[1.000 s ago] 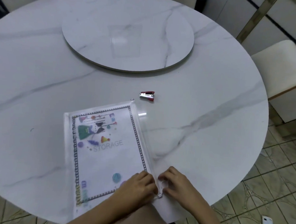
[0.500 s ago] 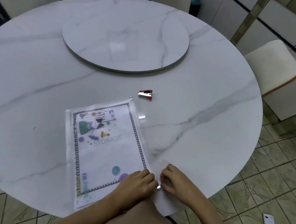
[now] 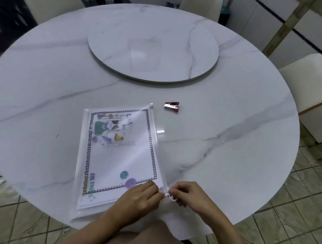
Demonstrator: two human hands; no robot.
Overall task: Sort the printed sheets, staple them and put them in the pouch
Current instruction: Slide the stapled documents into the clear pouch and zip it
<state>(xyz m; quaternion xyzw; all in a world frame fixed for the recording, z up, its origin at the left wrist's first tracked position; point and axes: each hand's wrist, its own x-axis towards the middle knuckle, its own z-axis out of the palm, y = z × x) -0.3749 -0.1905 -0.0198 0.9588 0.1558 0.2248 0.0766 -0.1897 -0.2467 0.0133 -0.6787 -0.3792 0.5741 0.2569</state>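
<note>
Pinching pouch [image 3: 156,140] zipper's near end: left hand [image 3: 140,199], right hand [image 3: 187,195].

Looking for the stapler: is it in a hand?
No, the red stapler lies alone on the table, beyond the pouch.

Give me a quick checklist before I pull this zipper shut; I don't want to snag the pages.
1. Printed sheets fully inside pouch: ok.
2. Right hand on the zipper pull at the near end: ok.
3. Left hand pinning the pouch corner: ok.
4. Zipper track free of paper: cannot tell.
5. Stapler clear of the zipper's path: ok.
6. Sheets stapled: cannot tell.
</note>
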